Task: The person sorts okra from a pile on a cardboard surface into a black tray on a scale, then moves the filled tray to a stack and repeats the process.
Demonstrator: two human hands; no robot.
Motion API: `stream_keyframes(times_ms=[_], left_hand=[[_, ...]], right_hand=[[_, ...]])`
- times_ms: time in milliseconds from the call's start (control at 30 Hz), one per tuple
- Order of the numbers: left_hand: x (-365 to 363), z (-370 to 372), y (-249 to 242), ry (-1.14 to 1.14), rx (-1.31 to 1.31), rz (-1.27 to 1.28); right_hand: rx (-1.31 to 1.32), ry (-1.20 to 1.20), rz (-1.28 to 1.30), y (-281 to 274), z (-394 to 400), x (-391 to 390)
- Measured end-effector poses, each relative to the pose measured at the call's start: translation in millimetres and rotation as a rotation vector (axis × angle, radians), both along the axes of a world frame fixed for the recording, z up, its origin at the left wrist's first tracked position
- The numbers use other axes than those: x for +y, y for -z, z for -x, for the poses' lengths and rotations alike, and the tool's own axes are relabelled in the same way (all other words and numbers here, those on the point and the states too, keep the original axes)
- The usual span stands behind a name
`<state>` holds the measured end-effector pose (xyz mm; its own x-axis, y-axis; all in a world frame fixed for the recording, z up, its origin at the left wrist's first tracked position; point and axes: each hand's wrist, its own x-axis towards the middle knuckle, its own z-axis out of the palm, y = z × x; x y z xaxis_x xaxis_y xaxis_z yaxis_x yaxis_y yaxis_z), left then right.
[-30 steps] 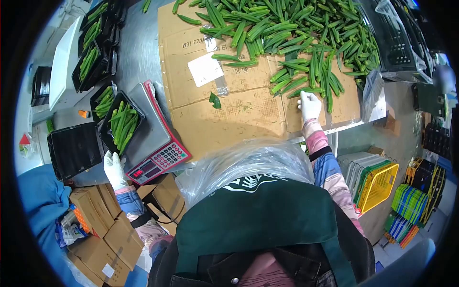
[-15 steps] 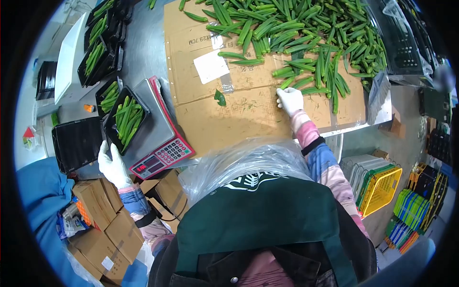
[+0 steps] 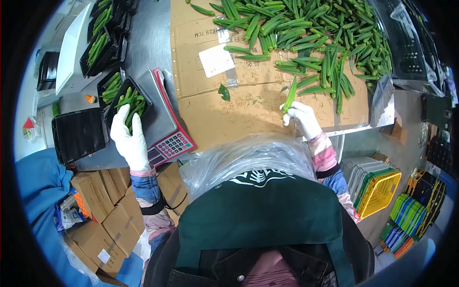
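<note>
My right hand (image 3: 302, 117), in a white glove, pinches one okra pod (image 3: 290, 94) over the cardboard (image 3: 248, 105). The gloved left hand (image 3: 128, 136) has its fingers spread at the near side of a black tray (image 3: 147, 109) of okra, partly covering it. That tray rests on a scale (image 3: 169, 147) with a red-edged keypad. Beyond my right hand a large heap of okra (image 3: 334, 24) covers the far part of the cardboard. A torn green leaf (image 3: 224, 92) lies between the scale and the heap.
Filled black trays (image 3: 98, 48) line the far left, beside a white box (image 3: 71, 52). An empty black tray (image 3: 78, 135) lies left of the scale. Cardboard boxes (image 3: 119, 225) stand below at left, a yellow crate (image 3: 382, 193) at right. A dark crate (image 3: 406, 57) borders the heap.
My right hand has lifted an okra pod off the cardboard and drawn slightly back. The left hand has moved right and forward over the tray's edge.
</note>
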<state>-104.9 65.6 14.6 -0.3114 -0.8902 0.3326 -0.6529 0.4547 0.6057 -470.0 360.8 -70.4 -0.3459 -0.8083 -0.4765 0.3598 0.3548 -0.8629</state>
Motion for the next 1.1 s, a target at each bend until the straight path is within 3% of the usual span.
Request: stream_keyframes(times_ms=[167,233,300,367,433,533,600,633,700,833,900,967,1067,1100], left_hand=[[16,32,-13,0.012,-0.024,0.066],[36,60,-23,0.147,0.053,-0.140],[61,83,-23,0.386,-0.033,-0.274],[95,106,-9,0.545,0.276,-0.692],[113,113,-5,0.580,0.351,-1.123],[91,106,-16,0.476,0.132,-0.894],[58,83,-17,0.385,-0.089,-0.240],[40,65,-9,0.200,-0.061,-0.144],[8,27,-12,0.017,-0.242,0.119],[-21,-47,-5,0.051,-0.603,0.111],[-27,-72,-2,-0.010,-0.454,0.030],[-29,-89,-6,-0.116,-0.436,0.106],[-25,-109,7,-0.357,0.007,0.083],[-21,-111,7,-0.420,0.196,-0.067]], right_hand=[[0.086,-0.181,-0.038,-35,-14,-14],[0.034,-0.279,-0.021,-48,-31,-34],[0.074,-0.404,0.049,-56,-52,-54],[0.242,-0.552,0.122,-70,-69,-71],[0.363,-0.576,0.177,-68,-81,-77],[0.372,-0.554,0.063,-72,-80,-75],[0.288,-0.430,0.038,-55,-76,-65],[0.246,-0.370,0.023,-48,-74,-62],[0.130,-0.276,-0.034,-46,-69,-60],[0.098,-0.180,-0.070,-25,-54,-56],[0.073,-0.155,-0.077,-6,-51,-52],[0.102,-0.138,-0.122,14,-50,-46],[0.132,-0.152,-0.181,53,-42,-31],[0.138,-0.161,-0.202,71,-39,-23]])
